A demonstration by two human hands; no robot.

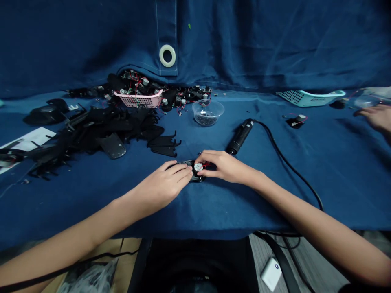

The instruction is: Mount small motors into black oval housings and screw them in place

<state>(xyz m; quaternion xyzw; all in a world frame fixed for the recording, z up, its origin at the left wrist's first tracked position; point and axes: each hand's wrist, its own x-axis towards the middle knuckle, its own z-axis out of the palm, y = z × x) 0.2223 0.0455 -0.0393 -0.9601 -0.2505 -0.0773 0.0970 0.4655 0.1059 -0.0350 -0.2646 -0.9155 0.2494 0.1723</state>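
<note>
A black plastic housing [185, 163], long and shallow, lies on the blue cloth in front of me. My left hand [163, 183] presses on its left part, the fingers together over it and hiding much of it. On the housing's right end sits a small round motor [198, 167] with a silvery top and a red wire. The thumb and fingers of my right hand [224, 165] close around that motor from the right. Just beyond my right hand lies a black electric screwdriver [240, 138], its tip hidden by the hand.
A clear bowl [208, 110] of tiny dark pieces, likely screws, stands ahead. Black plastic parts [113, 126] are heaped left. A pink basket [139, 99] holds wired motors; a teal basket [311, 98] stands right. A cable [284, 158] crosses the cloth. Another person's hand [377, 118] reaches in at far right.
</note>
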